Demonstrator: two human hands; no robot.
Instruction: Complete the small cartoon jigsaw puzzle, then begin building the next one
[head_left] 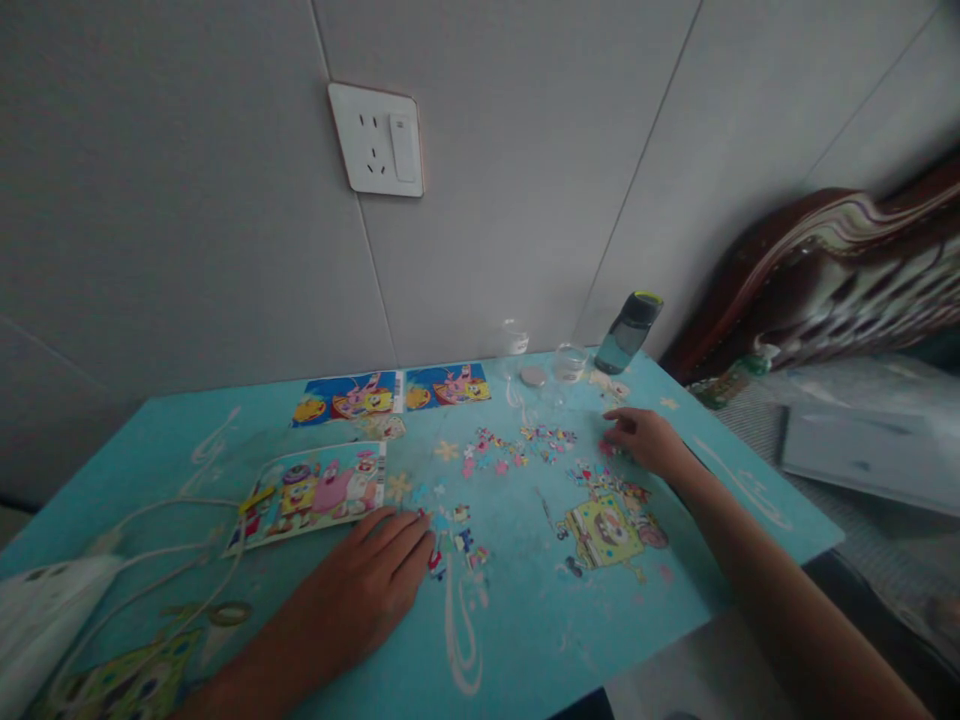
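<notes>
My left hand (pixel 386 570) rests on the blue table, fingers lying loosely at the lower right corner of a cartoon picture card (pixel 319 492). Just beyond its fingertips is a small group of puzzle pieces (pixel 461 540). On the right side, my right hand (pixel 645 438) hovers low over or touches the tabletop, its index finger stretched out and apart from the thumb. A pinkish piece (pixel 606 447) shows by its fingertips; whether they touch it I cannot tell. Loose puzzle pieces (pixel 517 445) are scattered between the hands, and more pieces (pixel 589 478) lie below my right hand.
Two blue cartoon cards (pixel 349 398) (pixel 448 387) lie along the back. Clear plastic cups (pixel 570 362) (pixel 515 337), a round lid (pixel 533 376) and a dark bottle (pixel 628 333) stand near the wall. White cables (pixel 161 500) run from a white power strip (pixel 56 610) at left.
</notes>
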